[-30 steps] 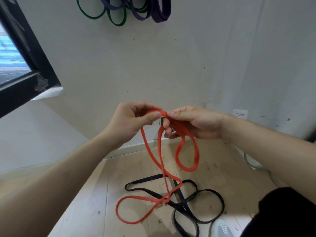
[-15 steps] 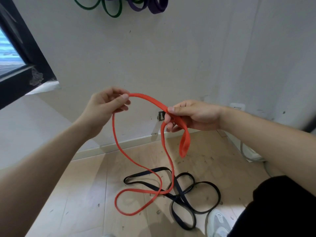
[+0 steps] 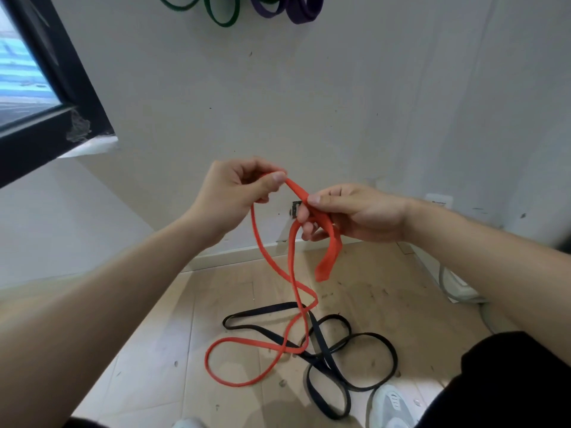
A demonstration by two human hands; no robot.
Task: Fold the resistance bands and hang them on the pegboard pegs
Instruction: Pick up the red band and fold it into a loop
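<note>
One red band (image 3: pixel 330 254) is pinched between left hand (image 3: pixel 234 193) and right hand (image 3: pixel 355 211), its lower loop lying on the floor (image 3: pixel 185 350) across tangled black band (image 3: pixel 319 338), count unclear. Above, two green loops (image 3: pixel 221 22) and two purple loops (image 3: pixel 304 19) hang, tops cut off.

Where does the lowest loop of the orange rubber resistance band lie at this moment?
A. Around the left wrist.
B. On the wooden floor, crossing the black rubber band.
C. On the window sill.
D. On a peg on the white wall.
B: the orange rubber resistance band hangs from the left hand and the right hand, and its lowest loop rests on the wooden floor, where it crosses the black rubber band.
</note>
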